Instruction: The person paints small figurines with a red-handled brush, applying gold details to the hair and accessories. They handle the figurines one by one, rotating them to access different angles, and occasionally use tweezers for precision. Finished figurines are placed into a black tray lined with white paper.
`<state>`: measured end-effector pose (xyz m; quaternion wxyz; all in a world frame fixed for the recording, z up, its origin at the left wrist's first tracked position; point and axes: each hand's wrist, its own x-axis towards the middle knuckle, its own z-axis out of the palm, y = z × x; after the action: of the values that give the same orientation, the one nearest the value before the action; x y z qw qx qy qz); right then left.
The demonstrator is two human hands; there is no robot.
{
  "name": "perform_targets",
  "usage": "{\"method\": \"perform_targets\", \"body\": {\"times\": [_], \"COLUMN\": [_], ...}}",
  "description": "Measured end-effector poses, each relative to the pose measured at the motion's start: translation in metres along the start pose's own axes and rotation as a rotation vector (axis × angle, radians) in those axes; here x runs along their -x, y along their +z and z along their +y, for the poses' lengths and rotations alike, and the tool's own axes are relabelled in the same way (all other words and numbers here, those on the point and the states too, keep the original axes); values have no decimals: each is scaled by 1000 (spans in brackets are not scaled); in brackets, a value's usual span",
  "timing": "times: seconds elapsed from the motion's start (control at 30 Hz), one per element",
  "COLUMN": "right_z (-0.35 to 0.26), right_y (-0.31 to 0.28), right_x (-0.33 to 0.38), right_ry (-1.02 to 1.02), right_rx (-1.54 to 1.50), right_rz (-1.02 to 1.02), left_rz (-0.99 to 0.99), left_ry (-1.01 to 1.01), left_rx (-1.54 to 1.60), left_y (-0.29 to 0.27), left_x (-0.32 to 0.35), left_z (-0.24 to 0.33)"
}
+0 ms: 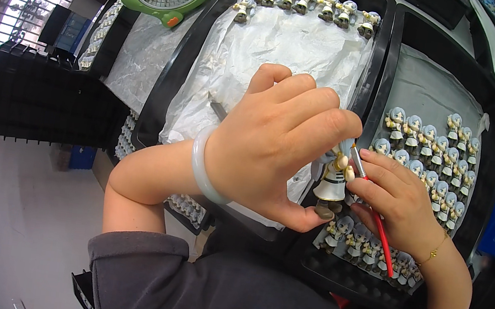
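At four o'clock from the left hand [281, 140] is a small figurine [330, 184], pinched lengthwise: thumb beneath its boots [324, 212], fingers curled over its head. At its three o'clock, the right hand [397, 191] holds a red-handled brush [383, 235], tip by the hair; whether they touch, I can't tell. I'd call the figurine light, stiff, slightly slick, its finer parts fragile; boots and crown seem the safest hold.
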<state>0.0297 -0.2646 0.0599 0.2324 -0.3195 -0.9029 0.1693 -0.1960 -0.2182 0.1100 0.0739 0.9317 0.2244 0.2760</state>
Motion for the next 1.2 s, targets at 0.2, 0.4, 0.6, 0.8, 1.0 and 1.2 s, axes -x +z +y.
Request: {"method": "perform_targets", "body": {"times": [0.2, 0.4, 0.6, 0.8, 1.0, 1.2], "right_z": [0, 0, 0, 1, 1, 33], "right_y": [0, 0, 1, 0, -3, -17], "right_x": [1, 0, 0, 1, 2, 14], "right_ry": [1, 1, -1, 0, 51, 317], "right_rx": [3, 13, 11, 12, 46, 358], "right_rz": [1, 0, 5, -2, 51, 42], "left_rz": [-5, -22, -23, -26, -27, 64], "left_ry": [-16, -25, -23, -25, -33, -128], "left_rx": [-14, -20, -20, 1, -3, 189], "left_y": [2, 2, 3, 3, 3, -12], "left_x": [1, 0, 1, -1, 0, 1], "left_z": [1, 2, 1, 1, -2, -34]}}
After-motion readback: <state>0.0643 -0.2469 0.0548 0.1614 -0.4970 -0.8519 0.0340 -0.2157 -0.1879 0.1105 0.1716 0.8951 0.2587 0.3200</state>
